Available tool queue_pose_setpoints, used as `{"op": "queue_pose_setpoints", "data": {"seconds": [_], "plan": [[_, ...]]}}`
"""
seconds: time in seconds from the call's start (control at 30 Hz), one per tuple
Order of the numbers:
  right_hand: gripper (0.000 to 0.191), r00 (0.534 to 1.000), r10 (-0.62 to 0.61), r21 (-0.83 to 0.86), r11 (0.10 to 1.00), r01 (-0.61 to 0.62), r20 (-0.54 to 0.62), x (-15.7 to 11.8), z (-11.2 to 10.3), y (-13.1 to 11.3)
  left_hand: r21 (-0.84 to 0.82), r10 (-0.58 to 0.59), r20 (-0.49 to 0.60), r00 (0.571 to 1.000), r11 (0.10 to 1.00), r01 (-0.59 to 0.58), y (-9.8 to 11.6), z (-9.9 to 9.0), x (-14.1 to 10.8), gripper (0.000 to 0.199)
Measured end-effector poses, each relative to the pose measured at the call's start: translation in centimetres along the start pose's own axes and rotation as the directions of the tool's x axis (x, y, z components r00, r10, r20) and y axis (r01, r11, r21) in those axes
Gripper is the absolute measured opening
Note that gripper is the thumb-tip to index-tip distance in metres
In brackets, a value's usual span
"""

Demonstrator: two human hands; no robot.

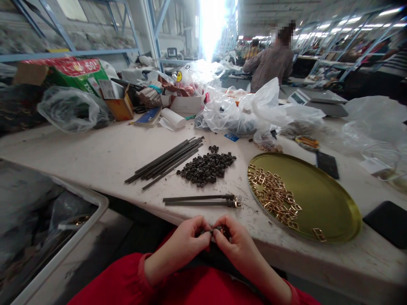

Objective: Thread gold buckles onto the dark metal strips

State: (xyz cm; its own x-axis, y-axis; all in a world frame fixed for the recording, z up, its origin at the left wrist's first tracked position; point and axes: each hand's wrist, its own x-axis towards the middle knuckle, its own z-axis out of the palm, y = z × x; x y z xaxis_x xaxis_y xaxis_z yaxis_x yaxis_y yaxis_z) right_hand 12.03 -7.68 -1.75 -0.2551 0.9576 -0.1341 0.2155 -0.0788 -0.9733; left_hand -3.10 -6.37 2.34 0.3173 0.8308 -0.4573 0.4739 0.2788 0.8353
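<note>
Just past the table's front edge, my left hand (pixel 193 234) and my right hand (pixel 231 237) meet with thumbs and forefingers pinched together. Between them a small part of a dark strap (pixel 208 231) shows; most of it is covered by my fingers. A coppery glint is visible by the right fingers, too small to make out. Beyond my hands lie a few narrow straps (pixel 195 203) with gold buckles (pixel 235 204) at their right ends. Farther back are a heap of small dark loops (pixel 206 168) and a bundle of loose straps (pixel 168 159).
A round gold tray (pixel 324 199) at right carries many gold buckles (pixel 273 195). A black flat object (pixel 386 222) lies beyond it. Plastic bags (pixel 235 110), boxes and a paper roll (pixel 171 118) line the back. A white bin (pixel 92 212) stands lower left. A person (pixel 273 61) is across the room.
</note>
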Motion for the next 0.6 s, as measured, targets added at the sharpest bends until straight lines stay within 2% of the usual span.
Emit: {"op": "queue_pose_setpoints", "data": {"seconds": [0.13,0.23,0.3,0.37,0.5,0.6], "plan": [[0.004,0.999,-0.030,0.025,0.999,0.029,0.029,-0.1,0.1,0.5,0.060,0.030,-0.004,1.000,0.998,-0.030,-0.4,-0.2,0.0,0.008],[0.007,0.999,0.036,0.109,0.993,-0.040,0.040,0.0,-0.1,1.2,-0.006,0.065,0.107,0.992,0.998,-0.064,-0.6,-0.9,0.0,0.019],[0.012,0.993,0.104,0.187,0.976,-0.112,0.048,0.0,-0.3,1.6,-0.097,0.043,0.205,0.978,0.995,-0.024,-0.7,-1.5,0.0,0.032],[0.018,0.982,0.167,0.257,0.949,-0.184,0.085,0.0,-0.4,1.8,-0.170,0.012,0.253,0.967,0.985,0.032,-0.9,-1.9,0.1,0.032],[0.022,0.970,0.206,0.308,0.922,-0.235,0.125,-0.1,-0.4,1.8,-0.250,-0.016,0.212,0.977,0.966,0.070,-1.4,-1.8,0.6,0.024],[0.015,0.985,0.139,0.200,0.967,-0.157,0.101,-0.2,-0.5,1.9,-0.282,-0.032,0.185,0.982,0.956,0.085,-1.6,-1.2,1.0,0.023]]}}
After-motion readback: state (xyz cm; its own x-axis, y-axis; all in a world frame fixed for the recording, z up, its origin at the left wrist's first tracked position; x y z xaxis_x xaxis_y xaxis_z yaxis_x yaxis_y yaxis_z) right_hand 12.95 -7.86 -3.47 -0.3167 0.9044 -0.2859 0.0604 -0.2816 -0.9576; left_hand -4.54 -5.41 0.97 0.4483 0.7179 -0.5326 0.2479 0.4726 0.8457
